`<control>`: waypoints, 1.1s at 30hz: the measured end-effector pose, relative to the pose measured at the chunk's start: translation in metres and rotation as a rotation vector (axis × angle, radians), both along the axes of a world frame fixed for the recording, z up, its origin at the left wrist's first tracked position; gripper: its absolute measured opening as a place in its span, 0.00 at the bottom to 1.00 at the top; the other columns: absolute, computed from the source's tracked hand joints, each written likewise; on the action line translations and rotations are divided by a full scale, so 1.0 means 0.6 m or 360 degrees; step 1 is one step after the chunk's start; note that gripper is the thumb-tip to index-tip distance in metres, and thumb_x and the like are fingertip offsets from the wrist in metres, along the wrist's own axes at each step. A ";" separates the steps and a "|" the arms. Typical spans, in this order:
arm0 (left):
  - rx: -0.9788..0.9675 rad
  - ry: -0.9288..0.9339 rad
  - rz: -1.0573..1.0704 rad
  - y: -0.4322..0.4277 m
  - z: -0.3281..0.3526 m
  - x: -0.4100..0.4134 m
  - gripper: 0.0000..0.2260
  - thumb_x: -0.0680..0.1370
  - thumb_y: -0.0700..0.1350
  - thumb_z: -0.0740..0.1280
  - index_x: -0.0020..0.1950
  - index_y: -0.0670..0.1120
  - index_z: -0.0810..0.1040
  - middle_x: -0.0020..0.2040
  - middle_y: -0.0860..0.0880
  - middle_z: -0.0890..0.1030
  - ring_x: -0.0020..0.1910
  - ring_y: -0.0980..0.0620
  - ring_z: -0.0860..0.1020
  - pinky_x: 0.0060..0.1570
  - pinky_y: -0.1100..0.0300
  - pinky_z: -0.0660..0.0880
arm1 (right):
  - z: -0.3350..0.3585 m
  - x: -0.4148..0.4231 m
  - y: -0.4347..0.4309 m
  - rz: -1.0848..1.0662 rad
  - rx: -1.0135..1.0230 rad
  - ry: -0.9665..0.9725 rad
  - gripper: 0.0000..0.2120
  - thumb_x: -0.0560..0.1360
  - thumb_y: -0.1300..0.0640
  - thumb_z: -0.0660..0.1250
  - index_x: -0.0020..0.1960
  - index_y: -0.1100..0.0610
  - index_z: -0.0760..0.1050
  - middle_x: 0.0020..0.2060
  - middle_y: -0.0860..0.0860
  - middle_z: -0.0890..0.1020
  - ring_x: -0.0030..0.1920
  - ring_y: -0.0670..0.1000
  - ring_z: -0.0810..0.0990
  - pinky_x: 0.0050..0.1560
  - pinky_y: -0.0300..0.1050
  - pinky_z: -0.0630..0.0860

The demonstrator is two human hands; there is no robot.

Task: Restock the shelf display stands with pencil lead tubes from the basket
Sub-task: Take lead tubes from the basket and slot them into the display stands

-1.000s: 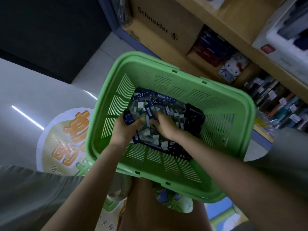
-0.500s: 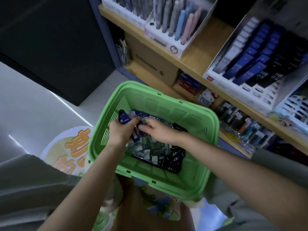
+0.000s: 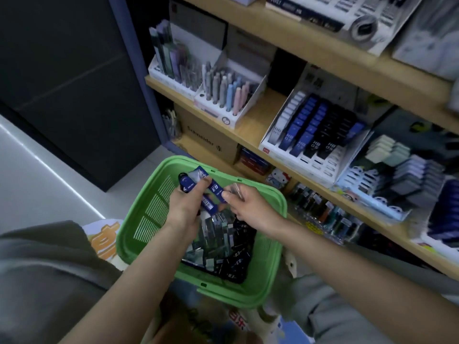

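A pale, glossy tiled floor point(image 3: 37, 170) carries a thin bright streak of reflected light point(image 3: 59, 177) at the left. Behind it stands a dark panelled wall point(image 3: 62, 70), and a blue-grey upright post point(image 3: 141, 70) edges light wooden shelves point(image 3: 255, 120) filling the right side.

One basket point(image 3: 269, 264), one left hand point(image 3: 185, 207), one right hand point(image 3: 250, 207), many tubes point(image 3: 216, 234).

Head view, steeply downward, near basket point(image 3: 274, 256)
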State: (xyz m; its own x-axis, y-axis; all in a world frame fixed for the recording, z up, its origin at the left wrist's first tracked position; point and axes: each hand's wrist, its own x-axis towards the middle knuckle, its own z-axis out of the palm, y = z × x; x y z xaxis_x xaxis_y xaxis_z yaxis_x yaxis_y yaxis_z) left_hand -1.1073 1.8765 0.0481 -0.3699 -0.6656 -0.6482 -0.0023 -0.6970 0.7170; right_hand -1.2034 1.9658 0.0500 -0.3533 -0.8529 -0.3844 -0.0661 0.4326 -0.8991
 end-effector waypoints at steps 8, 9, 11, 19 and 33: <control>0.0202 0.0040 -0.0101 0.043 0.074 -0.043 0.12 0.74 0.44 0.71 0.54 0.41 0.76 0.34 0.48 0.77 0.30 0.53 0.75 0.29 0.60 0.71 | 0.088 -0.042 0.055 -0.0231 -0.0030 0.0127 0.08 0.83 0.53 0.52 0.48 0.52 0.67 0.39 0.48 0.73 0.34 0.44 0.72 0.38 0.39 0.72; 0.0195 0.0045 -0.0132 0.047 0.084 -0.050 0.09 0.75 0.43 0.70 0.52 0.42 0.76 0.33 0.48 0.76 0.31 0.53 0.74 0.29 0.60 0.70 | 0.102 -0.050 0.063 -0.0227 -0.0061 0.0138 0.08 0.82 0.55 0.53 0.48 0.53 0.69 0.39 0.47 0.75 0.35 0.44 0.74 0.40 0.41 0.74; 0.0183 0.0063 -0.0205 0.055 0.105 -0.064 0.05 0.75 0.43 0.70 0.47 0.43 0.76 0.30 0.49 0.77 0.30 0.53 0.74 0.30 0.59 0.69 | 0.129 -0.067 0.080 -0.0162 -0.0108 0.0257 0.08 0.81 0.58 0.57 0.49 0.53 0.74 0.42 0.44 0.78 0.42 0.43 0.78 0.52 0.43 0.76; 0.0138 0.0219 -0.0440 0.080 0.189 -0.112 0.04 0.75 0.40 0.70 0.43 0.43 0.75 0.23 0.50 0.78 0.22 0.55 0.76 0.31 0.59 0.69 | 0.267 -0.121 0.135 -0.0103 -0.0203 0.1055 0.07 0.78 0.56 0.63 0.49 0.46 0.78 0.45 0.46 0.75 0.42 0.40 0.74 0.46 0.33 0.69; 0.0052 0.0590 -0.0572 0.068 0.289 -0.155 0.06 0.74 0.37 0.70 0.49 0.44 0.77 0.40 0.44 0.81 0.35 0.50 0.77 0.36 0.57 0.74 | 0.448 -0.194 0.165 -0.1038 -0.0668 0.1724 0.08 0.74 0.57 0.70 0.47 0.47 0.73 0.40 0.44 0.79 0.43 0.43 0.80 0.47 0.39 0.78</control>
